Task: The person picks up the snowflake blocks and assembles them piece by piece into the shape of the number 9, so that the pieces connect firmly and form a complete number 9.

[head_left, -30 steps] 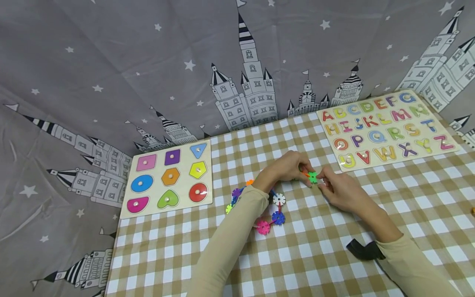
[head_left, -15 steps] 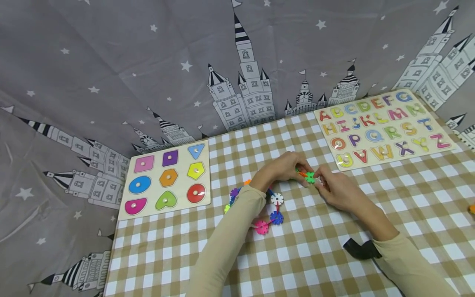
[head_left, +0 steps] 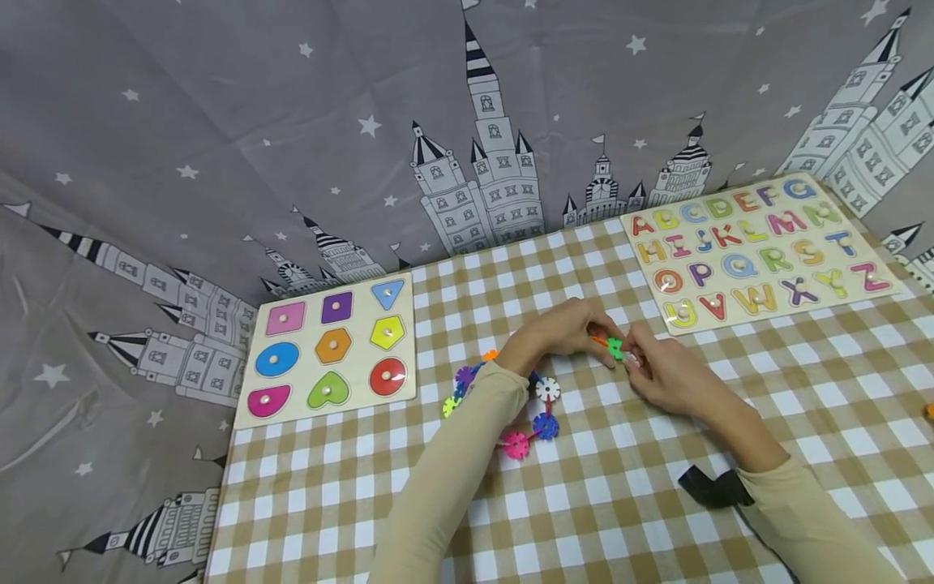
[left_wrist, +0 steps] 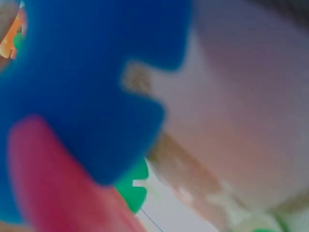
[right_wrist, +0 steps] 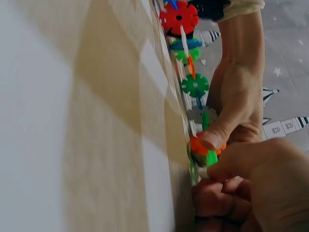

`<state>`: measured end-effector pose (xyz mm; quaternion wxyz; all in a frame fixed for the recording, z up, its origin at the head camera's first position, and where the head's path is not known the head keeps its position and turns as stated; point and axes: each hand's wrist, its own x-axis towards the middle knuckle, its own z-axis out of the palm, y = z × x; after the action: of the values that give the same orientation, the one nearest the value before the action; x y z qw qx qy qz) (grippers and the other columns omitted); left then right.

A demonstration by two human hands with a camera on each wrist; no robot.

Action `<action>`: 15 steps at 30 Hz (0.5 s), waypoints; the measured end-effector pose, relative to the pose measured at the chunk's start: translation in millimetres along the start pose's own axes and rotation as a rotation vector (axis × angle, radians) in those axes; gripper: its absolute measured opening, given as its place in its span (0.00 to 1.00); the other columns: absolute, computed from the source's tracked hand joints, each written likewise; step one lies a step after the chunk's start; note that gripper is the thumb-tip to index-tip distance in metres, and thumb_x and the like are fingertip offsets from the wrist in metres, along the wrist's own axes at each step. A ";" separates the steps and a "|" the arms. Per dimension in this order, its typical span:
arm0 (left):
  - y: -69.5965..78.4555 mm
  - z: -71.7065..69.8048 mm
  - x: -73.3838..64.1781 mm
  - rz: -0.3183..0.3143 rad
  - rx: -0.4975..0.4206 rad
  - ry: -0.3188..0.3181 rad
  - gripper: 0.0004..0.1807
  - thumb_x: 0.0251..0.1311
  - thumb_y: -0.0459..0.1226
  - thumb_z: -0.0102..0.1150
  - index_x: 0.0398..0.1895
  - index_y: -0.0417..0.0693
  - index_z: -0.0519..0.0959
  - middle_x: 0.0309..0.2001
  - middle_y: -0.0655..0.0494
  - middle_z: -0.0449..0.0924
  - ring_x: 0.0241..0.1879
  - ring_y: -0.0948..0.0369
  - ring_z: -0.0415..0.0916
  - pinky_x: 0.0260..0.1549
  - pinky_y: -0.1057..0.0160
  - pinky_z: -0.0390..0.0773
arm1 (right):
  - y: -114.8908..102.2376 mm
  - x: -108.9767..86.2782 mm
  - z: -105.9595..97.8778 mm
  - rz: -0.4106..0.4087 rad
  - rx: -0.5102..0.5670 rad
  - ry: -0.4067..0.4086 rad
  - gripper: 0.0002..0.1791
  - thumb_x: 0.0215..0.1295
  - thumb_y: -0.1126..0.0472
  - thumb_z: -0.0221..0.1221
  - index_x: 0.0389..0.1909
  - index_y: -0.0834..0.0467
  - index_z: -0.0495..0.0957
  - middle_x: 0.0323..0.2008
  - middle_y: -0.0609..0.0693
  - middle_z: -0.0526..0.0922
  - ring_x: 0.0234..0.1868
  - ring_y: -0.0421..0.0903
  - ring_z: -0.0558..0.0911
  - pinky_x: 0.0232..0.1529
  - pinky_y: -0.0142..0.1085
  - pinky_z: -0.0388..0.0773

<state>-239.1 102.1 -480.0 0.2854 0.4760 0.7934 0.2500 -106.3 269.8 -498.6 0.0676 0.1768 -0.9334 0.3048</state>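
Observation:
In the head view my left hand [head_left: 565, 328] pinches the end of a chain of slotted plastic snowflake discs, its thumb on an orange disc [right_wrist: 197, 146]. A green disc [head_left: 615, 349] joins on beside it. My right hand [head_left: 671, 373] pinches a whitish disc [head_left: 631, 358] right at the green one's edge. The chain curves back under my left forearm, with a white disc [head_left: 547, 389], a blue disc [head_left: 545, 427] and a pink disc [head_left: 516, 445] showing; the forearm hides part of it. Up close in the left wrist view, a blurred blue disc [left_wrist: 87, 87] covers much of the picture.
A wooden shape puzzle board [head_left: 306, 337] lies at the left, an alphabet puzzle board [head_left: 737, 317] at the back right. A checked tablecloth [head_left: 292, 503] meets a grey castle-print curtain [head_left: 292, 122]. An orange object [head_left: 930, 411] sits at the far right.
My right fingertips have come in closer to the green disc, and more of the whitish disc shows between them. The green disc has tilted slightly. The rest of the chain lies as before.

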 end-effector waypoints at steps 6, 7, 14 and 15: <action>-2.4 -3.0 -1.1 -0.012 -0.009 0.000 0.20 0.50 0.45 0.74 0.48 0.54 0.86 0.39 0.64 0.84 0.37 0.70 0.72 0.40 0.76 0.70 | 2.6 -2.3 -8.6 0.050 0.059 -0.049 0.13 0.55 0.71 0.60 0.38 0.58 0.68 0.19 0.42 0.67 0.19 0.34 0.62 0.21 0.29 0.61; -2.9 -3.3 -1.4 -0.012 -0.023 -0.001 0.20 0.49 0.44 0.74 0.48 0.54 0.86 0.39 0.64 0.84 0.37 0.69 0.72 0.40 0.76 0.70 | 3.2 -2.4 -9.7 0.060 0.067 -0.047 0.12 0.57 0.71 0.61 0.38 0.58 0.69 0.19 0.42 0.67 0.19 0.34 0.62 0.21 0.29 0.61; -6.8 -1.2 -2.7 -0.009 -0.102 -0.018 0.21 0.48 0.44 0.75 0.49 0.55 0.86 0.41 0.66 0.85 0.39 0.70 0.74 0.41 0.76 0.72 | 7.6 -1.0 -9.1 0.075 0.065 -0.038 0.12 0.61 0.70 0.63 0.42 0.60 0.72 0.21 0.44 0.69 0.21 0.34 0.63 0.22 0.30 0.63; -7.2 -0.7 -2.8 -0.012 -0.112 -0.016 0.21 0.48 0.44 0.75 0.49 0.55 0.86 0.41 0.66 0.85 0.39 0.71 0.74 0.41 0.76 0.72 | 7.8 -0.8 -8.6 0.073 0.063 -0.037 0.12 0.61 0.70 0.63 0.42 0.60 0.72 0.22 0.44 0.70 0.21 0.35 0.64 0.23 0.30 0.63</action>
<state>-242.9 96.4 -483.6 0.3195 0.4568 0.7786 0.2883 -108.3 281.0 -496.1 0.0334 0.1505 -0.9302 0.3331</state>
